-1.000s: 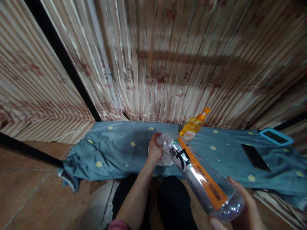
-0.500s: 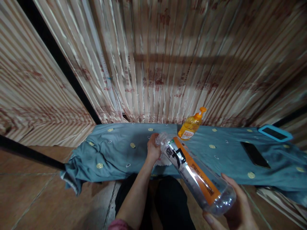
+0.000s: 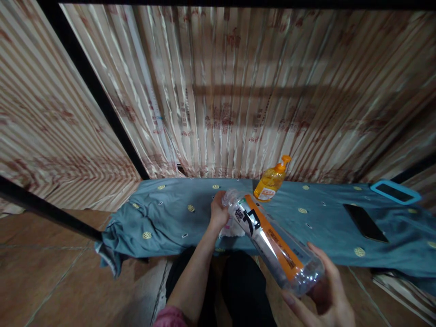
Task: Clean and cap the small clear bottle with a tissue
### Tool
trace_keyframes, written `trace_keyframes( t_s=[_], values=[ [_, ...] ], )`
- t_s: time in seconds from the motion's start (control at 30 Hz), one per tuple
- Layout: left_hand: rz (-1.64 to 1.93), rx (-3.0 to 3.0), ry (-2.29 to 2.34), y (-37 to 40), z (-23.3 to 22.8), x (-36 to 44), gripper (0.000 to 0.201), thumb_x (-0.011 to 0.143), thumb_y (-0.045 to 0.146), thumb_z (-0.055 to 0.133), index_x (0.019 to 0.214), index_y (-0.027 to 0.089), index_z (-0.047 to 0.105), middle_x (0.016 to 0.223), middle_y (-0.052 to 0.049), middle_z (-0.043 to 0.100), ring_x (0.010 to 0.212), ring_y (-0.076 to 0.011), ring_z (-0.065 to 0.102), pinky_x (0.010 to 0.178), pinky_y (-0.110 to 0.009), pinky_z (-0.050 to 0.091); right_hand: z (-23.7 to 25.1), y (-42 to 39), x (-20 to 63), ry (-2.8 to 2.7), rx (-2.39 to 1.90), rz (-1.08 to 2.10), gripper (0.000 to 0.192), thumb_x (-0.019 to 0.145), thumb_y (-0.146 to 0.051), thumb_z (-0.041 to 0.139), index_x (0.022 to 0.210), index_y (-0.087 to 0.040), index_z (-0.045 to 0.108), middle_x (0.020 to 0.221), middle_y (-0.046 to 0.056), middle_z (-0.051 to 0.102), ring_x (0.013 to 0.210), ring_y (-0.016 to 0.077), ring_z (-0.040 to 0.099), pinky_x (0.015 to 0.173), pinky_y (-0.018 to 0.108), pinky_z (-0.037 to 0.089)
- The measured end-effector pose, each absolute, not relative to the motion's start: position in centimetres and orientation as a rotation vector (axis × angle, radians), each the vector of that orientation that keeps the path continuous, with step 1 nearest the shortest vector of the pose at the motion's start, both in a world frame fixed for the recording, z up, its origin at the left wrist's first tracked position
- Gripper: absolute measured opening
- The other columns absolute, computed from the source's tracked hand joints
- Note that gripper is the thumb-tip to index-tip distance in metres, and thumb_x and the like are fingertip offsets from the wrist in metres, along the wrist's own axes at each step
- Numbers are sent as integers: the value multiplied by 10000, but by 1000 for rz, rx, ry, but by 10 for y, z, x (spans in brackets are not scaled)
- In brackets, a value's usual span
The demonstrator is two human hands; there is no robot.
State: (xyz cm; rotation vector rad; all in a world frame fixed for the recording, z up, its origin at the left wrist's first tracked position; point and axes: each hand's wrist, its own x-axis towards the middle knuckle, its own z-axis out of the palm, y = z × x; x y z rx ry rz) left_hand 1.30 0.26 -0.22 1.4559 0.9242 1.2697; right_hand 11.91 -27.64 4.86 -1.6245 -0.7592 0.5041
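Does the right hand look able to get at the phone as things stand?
Probably yes, if the right hand lets go of the bottle: the phone lies uncovered on the cloth nearby, with nothing seen standing between them. The left hand has the bottle's neck.

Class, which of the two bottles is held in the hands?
The large clear bottle: the left hand holds its neck, the right hand its base. The yellow pump bottle stands on the cloth, unheld.
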Motion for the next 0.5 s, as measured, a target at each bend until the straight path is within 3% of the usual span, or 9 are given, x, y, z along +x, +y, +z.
trace_keyframes(
  t_s=[0.23, 0.37, 0.5],
  values=[
    [1240, 1464, 907, 3, 7, 10, 222, 744, 337, 772, 869, 181, 674, 828, -48, 741, 782, -202, 685, 765, -299, 531, 73, -267, 93, -663, -1661, 486, 1055, 662, -659, 863, 1528, -257, 415, 1402, 137, 620, 950, 245, 737, 760, 305, 611],
    [1234, 1413, 898, 3, 7, 11, 235, 721, 339, 782, 853, 182, 667, 825, -44, 742, 782, -193, 686, 768, -294, 535, 75, -267, 91, -653, -1645, 472, 1014, 680, -660, 854, 1509, -247, 439, 1467, 140, 577, 1009, 230, 733, 811, 277, 611],
    [1244, 1396, 895, 4, 3, 12, 246, 701, 310, 783, 873, 179, 666, 836, -39, 744, 799, -193, 690, 797, -305, 542, 71, -269, 93, -663, -1612, 455, 985, 712, -620, 854, 1508, -230, 424, 1379, 138, 638, 1087, 253, 726, 837, 282, 620]
  ],
)
